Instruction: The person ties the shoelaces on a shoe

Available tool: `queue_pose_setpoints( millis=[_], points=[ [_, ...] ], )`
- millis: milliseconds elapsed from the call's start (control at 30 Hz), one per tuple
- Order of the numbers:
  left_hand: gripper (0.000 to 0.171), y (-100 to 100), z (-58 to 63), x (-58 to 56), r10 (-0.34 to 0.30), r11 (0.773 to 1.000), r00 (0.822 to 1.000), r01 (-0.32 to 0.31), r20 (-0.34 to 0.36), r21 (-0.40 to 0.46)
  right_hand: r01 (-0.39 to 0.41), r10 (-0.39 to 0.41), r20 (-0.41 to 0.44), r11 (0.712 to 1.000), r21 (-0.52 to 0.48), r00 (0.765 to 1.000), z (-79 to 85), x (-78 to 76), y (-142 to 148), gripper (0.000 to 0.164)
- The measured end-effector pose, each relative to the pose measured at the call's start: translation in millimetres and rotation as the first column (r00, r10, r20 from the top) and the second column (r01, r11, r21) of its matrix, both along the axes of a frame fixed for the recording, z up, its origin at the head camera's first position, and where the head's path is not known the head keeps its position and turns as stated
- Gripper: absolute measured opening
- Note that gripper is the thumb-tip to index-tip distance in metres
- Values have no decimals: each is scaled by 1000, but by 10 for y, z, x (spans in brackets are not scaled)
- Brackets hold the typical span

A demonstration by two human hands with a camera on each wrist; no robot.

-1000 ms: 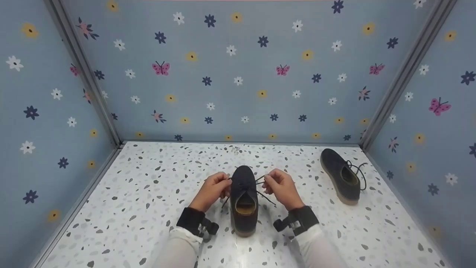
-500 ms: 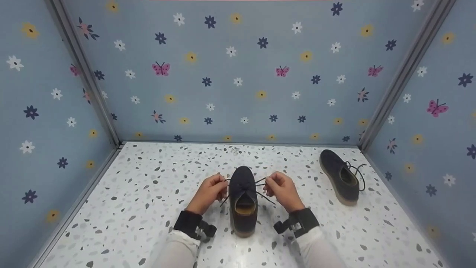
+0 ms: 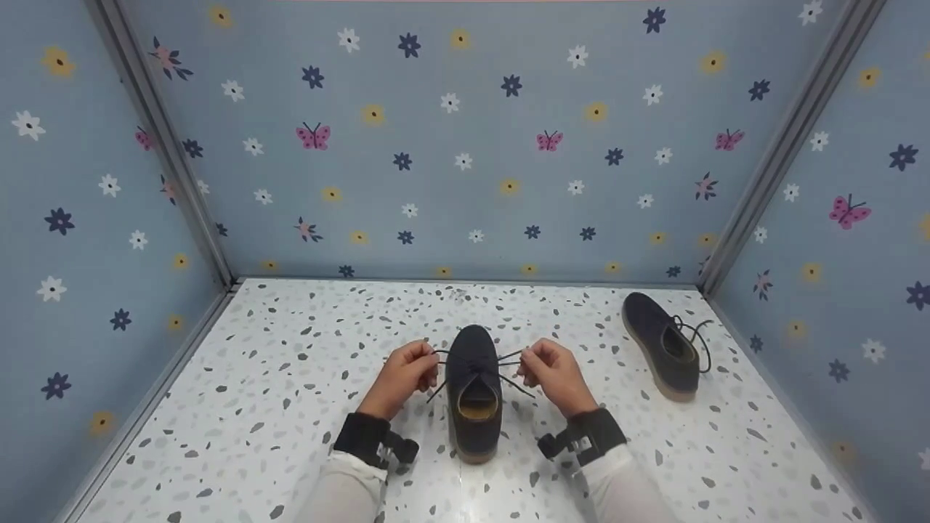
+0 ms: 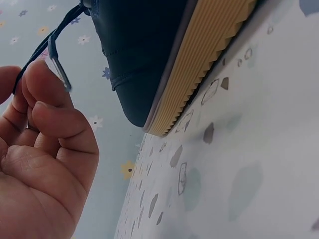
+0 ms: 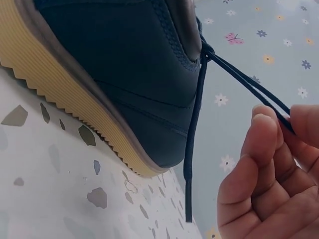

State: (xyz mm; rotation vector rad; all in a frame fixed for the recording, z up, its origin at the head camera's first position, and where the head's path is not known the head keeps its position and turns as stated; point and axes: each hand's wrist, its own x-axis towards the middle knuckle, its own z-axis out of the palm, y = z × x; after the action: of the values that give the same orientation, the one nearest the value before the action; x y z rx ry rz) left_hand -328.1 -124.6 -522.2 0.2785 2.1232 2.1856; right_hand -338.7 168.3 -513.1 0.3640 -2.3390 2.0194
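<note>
A dark navy lace-up shoe (image 3: 474, 428) stands on the speckled surface, toe pointing away from me, its ribbed tan sole (image 4: 199, 59) showing in the left wrist view. On its left, my left hand (image 3: 403, 374) pinches a loop of shoelace (image 4: 41, 47) between thumb and finger. Opposite it, my right hand (image 3: 556, 374) pinches the other lace loop (image 5: 249, 82), drawn out straight from the knot (image 5: 207, 50). One loose lace end (image 5: 189, 164) hangs down the shoe's right side, and another loose end (image 4: 61, 74) dangles near my left fingertips.
A matching dark shoe (image 3: 657, 341) sits at the right, its lace tied in a bow. The white speckled surface (image 3: 290, 436) meets a blue flowered panel (image 3: 465, 167) at the back, with similar panels along the left and right sides.
Both hands have moved slightly outward from the shoe, the left one more, drawing the two lace loops out longer. The shoes have stayed in place.
</note>
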Motion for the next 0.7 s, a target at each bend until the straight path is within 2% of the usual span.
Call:
queue_pose_setpoints(
  millis=[300,700],
  points=[
    [18,-56,-6,5,16,999,1000,-16,-2,-38,9,-9,25,1000,-3,1000,-36,-15,47,22],
    [20,-124,-64,-31,-16,1000,1000,16,8,-16,8,-7,35,1000,-22,999,-92,-55,91,23]
  ],
)
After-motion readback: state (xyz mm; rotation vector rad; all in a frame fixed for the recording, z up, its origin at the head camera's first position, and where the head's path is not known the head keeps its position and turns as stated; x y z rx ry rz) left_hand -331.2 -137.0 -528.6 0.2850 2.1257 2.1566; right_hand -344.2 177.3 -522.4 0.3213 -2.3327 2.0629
